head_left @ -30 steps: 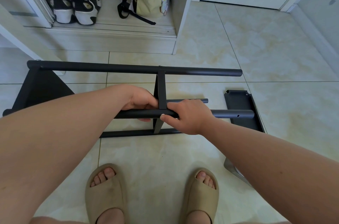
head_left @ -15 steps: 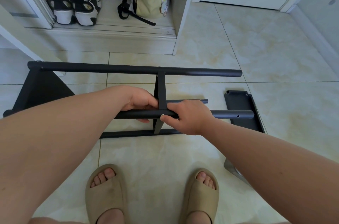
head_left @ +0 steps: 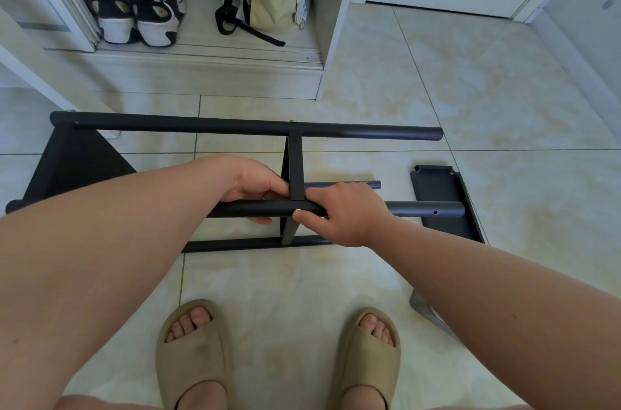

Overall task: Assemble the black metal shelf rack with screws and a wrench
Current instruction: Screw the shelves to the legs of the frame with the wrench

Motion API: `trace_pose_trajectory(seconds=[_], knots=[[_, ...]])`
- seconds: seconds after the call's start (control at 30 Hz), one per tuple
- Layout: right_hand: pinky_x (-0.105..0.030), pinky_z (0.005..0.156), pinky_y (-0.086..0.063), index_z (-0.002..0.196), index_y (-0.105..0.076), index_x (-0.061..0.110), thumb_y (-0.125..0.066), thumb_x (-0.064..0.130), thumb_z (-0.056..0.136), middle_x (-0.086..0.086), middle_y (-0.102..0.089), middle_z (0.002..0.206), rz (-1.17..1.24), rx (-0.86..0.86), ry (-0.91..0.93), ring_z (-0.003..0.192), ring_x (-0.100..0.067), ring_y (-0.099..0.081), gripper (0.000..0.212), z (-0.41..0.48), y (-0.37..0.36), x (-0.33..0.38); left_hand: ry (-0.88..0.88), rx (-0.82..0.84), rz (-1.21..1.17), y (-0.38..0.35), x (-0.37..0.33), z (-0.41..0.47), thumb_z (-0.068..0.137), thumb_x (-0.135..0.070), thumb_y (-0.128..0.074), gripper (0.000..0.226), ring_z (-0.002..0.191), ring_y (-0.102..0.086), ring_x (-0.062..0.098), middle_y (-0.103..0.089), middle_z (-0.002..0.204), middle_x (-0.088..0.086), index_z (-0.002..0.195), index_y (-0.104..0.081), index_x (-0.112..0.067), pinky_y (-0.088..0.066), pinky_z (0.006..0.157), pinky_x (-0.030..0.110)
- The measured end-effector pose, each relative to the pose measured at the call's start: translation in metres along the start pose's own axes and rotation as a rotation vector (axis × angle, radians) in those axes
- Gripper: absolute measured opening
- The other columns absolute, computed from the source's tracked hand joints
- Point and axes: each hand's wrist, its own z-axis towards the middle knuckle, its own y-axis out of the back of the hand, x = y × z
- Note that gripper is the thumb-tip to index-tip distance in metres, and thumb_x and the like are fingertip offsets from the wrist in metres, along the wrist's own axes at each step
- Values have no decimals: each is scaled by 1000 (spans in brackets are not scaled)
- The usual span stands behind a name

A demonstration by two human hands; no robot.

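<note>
Black metal shelf rack point(head_left: 201, 123) lies part-built on beige tile floor point(head_left: 302, 275). Left hand point(head_left: 255, 188) wraps its round black near tube point(head_left: 426, 209) just left of flat black cross strip point(head_left: 296, 161); right hand point(head_left: 339, 213) curls round it just right. Risk: tube twists, joint likely misaligns.

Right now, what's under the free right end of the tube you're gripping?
A flat black panel lies on the floor beneath the tube's end. The tube hides a strip across it; whether they touch cannot be told.
</note>
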Motion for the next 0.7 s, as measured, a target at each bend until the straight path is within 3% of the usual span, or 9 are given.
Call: trace_pose_trajectory(seconds=[0.17, 0.27, 0.37, 0.47, 0.7], knots=[[-33, 56, -38, 69, -31, 34, -35, 64, 97, 7, -51, 61, -6, 3, 0, 54, -9, -45, 41, 0, 0, 0, -20, 15, -28, 1, 1, 1, 95, -10, -57, 21, 94, -66, 19, -71, 103, 7, 109, -71, -14, -55, 95, 38], [-33, 55, -36, 67, -29, 33, -36, 64, 97, 7, -49, 60, -5, -3, -2, 53, -10, -44, 43, 0, 0, 0, -50, 3, -69, 2, 3, 2, 94, -3, -53, 23, 97, -64, 21, -68, 111, 9, 105, -70, -14, -55, 91, 38], [-34, 57, -41, 67, -29, 31, -36, 63, 97, 6, -50, 60, -9, -3, -6, 53, -12, -44, 44, 0, 0, 1, -26, -8, -47, 1, 2, 2, 96, -12, -57, 22, 97, -64, 20, -70, 104, 6, 112, -71, -15, -55, 92, 40], [-34, 58, -43, 69, -31, 31, -36, 64, 97, 6, -51, 61, -10, 1, -7, 55, -14, -46, 43, 0, 1, 1, 9, -28, 11, -1, 0, 2, 94, -24, -64, 27, 92, -66, 18, -71, 95, 4, 117, -70, -13, -59, 83, 38], [-35, 61, -46, 73, -36, 32, -35, 64, 97, 6, -52, 62, -5, 4, -7, 56, -15, -48, 39, 0, 2, 1, -36, 12, -1, 0, 2, 3, 95, -14, -59, 20, 97, -65, 18, -71, 103, 6, 111, -71, -15, -54, 95, 38]])
